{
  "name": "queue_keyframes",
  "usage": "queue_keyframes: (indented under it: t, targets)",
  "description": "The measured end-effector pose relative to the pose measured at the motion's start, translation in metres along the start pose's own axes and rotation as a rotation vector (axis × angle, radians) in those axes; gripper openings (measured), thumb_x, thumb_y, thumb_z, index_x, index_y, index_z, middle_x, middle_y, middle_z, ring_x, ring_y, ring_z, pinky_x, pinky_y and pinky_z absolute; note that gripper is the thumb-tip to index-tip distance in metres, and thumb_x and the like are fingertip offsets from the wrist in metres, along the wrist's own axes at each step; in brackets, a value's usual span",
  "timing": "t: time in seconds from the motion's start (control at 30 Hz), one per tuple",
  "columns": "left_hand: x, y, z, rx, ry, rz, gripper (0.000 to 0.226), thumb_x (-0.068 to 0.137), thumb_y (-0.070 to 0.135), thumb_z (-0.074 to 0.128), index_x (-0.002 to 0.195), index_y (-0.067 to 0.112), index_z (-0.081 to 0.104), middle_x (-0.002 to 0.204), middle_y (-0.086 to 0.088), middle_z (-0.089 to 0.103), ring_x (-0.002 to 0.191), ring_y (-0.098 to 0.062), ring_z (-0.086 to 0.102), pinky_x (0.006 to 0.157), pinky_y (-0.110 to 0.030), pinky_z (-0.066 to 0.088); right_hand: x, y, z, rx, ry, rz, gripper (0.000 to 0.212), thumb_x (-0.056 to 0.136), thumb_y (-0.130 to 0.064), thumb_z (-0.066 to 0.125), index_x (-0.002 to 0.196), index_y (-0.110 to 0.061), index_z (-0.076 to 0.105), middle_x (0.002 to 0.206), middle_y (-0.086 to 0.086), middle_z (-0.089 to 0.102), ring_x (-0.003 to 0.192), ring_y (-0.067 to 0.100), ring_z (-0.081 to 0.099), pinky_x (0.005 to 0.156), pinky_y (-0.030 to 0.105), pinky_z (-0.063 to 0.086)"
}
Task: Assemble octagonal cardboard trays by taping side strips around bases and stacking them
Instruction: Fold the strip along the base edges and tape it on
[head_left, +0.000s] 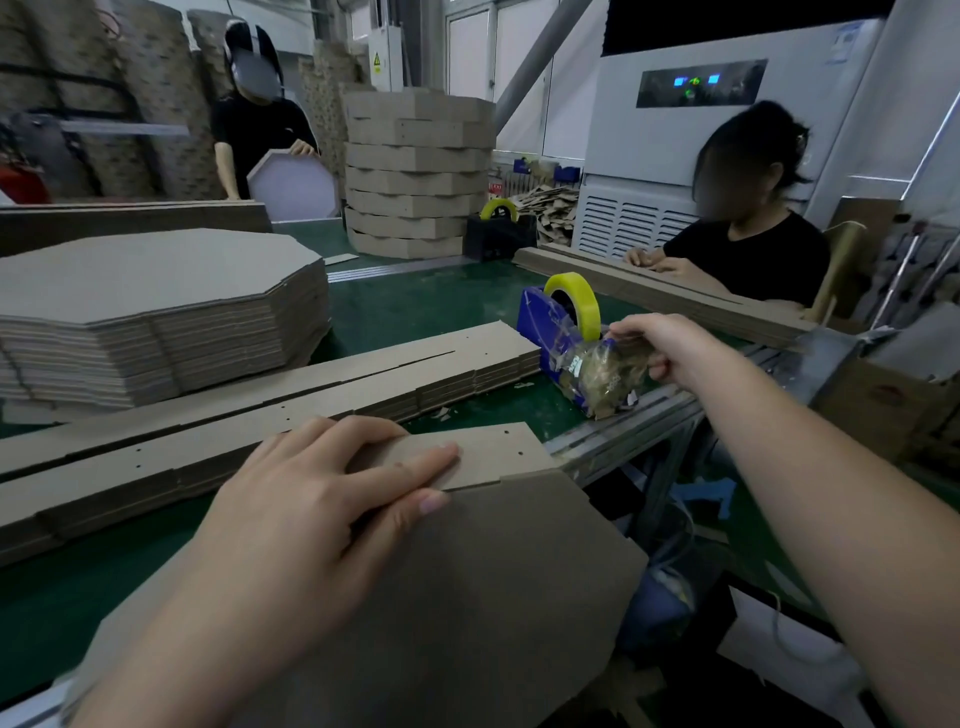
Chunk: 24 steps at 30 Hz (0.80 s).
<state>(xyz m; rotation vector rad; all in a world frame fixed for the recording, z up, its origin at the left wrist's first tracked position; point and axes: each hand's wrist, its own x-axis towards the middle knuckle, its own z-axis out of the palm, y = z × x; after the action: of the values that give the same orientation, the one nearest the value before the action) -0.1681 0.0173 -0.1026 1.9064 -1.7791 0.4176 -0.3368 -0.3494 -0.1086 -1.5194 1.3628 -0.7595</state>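
The left hand (311, 499) is pressing flat, fingers straight, holding a side strip (493, 452) against the octagonal base (493, 597) at the tabletop's (467, 291) near edge. The right hand (660, 348) is pinching the tape (589, 312) at the dispenser (535, 322) by the right edge. The taping step seems to be starting; next, a length probably needs pulling and tearing off.

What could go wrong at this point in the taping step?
1. The right hand pinches a crinkled length of clear tape at the blue dispenser; it may stick to itself before use.
2. Only the left hand presses the side strip onto the base, so the joint could slip out of line.
3. The base seems to overhang the table edge and might tip.
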Motion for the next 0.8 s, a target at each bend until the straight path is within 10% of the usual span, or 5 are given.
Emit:
queue_keyframes:
  t: [0.27,0.57,0.8]
  targets:
    - [0.001,0.003,0.001,-0.009,0.019,-0.001,0.039,0.088,0.049,0.040,0.112,0.041,0.069,0.103,0.009,0.067,0.089,-0.023,0.064,0.064,-0.035,0.051,0.001,-0.001,0.001,0.323,-0.041,0.143,0.010,0.081,-0.013,0.069,0.073,-0.014,0.075,0.083,-0.006,0.069,0.059,0.003,0.042,0.035,0.012,0.032]
    - [0.001,-0.001,0.004,0.008,0.012,0.002,0.040,0.089,0.051,0.038,0.114,0.042,0.067,0.105,0.012,0.065,0.090,-0.021,0.064,0.064,-0.038,0.052,-0.013,0.010,0.002,0.593,-0.006,-0.005,0.009,0.083,-0.013,0.067,0.077,-0.010,0.072,0.050,-0.013,0.060,0.052,0.002,0.036,0.058,0.019,0.038]
    - [0.003,0.000,0.004,-0.011,0.000,0.001,0.040,0.090,0.053,0.037,0.114,0.042,0.067,0.107,0.013,0.064,0.092,-0.020,0.063,0.067,-0.039,0.053,-0.022,0.041,0.008,0.865,-0.007,-0.257,0.048,0.083,0.009,0.053,0.041,-0.013,0.062,0.050,-0.002,0.056,0.052,0.007,0.049,0.068,0.024,0.045]
